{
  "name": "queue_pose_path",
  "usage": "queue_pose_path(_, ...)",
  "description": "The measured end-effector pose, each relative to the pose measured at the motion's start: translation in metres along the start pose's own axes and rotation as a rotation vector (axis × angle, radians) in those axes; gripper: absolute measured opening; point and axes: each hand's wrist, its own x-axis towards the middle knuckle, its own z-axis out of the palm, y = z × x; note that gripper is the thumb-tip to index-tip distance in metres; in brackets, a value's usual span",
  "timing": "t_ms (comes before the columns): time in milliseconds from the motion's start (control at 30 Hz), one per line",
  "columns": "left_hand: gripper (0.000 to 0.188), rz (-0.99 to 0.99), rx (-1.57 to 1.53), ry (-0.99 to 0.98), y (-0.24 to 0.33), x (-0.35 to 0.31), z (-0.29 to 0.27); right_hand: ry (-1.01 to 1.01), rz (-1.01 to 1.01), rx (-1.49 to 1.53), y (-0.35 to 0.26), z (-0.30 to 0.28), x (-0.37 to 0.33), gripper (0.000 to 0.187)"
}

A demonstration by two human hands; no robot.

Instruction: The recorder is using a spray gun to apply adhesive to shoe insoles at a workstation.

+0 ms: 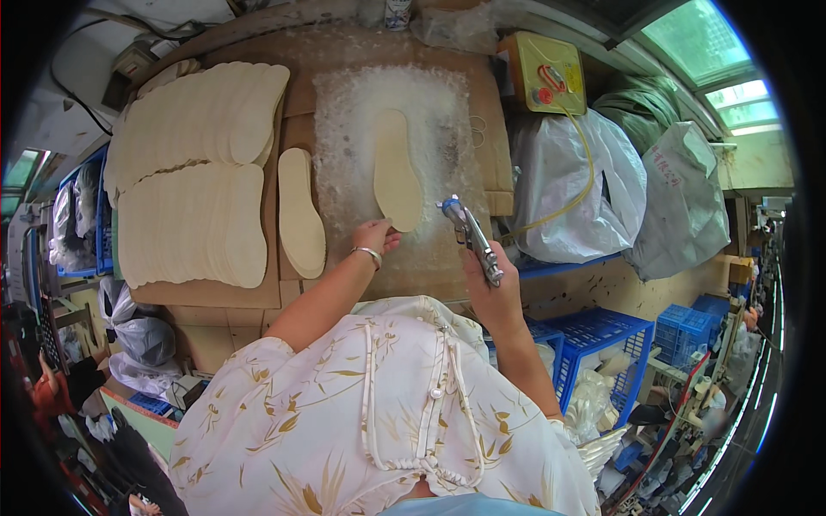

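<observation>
A single cream insole [397,172] lies flat on a whitish, residue-coated sheet [340,112] in the middle of the cardboard-covered table. My left hand [375,236], with a bangle on its wrist, pinches the near end of that insole. In my right hand [492,279] is a metal spray gun [471,236] with a blue nozzle, its tip pointing up and left, just right of the insole. A small stack of insoles [301,215] rests left of the sheet. Farther left, many overlapping insoles lie in two rows, a far row [206,116] and a near row [194,225].
A yellow can [542,73] with a yellow hose [589,176] stands at the far right. White plastic sacks [576,185] lie beside the table's right edge. Blue crates [602,340] sit low on the right. A small can [397,13] stands at the far edge.
</observation>
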Motion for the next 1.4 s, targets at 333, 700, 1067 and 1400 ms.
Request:
queue_pose_path(333,0.019,-0.012,0.032,-0.019,-0.004,0.006,-0.003,0.007,-0.006,-0.027,-0.004,-0.002,-0.010,0.021)
queue_pose_path(700,0.020,-0.027,0.058,-0.033,-0.002,0.006,-0.003,0.026,-0.049,-0.035,-0.001,-0.001,-0.017,0.019)
queue_pose_path(1067,0.018,-0.021,0.073,-0.010,0.000,0.001,0.000,-0.010,-0.066,-0.037,0.002,-0.005,-0.026,0.018)
queue_pose_path(1400,0.018,-0.020,0.060,-0.016,-0.001,0.002,-0.001,-0.002,-0.021,-0.033,0.001,-0.007,-0.032,0.017)
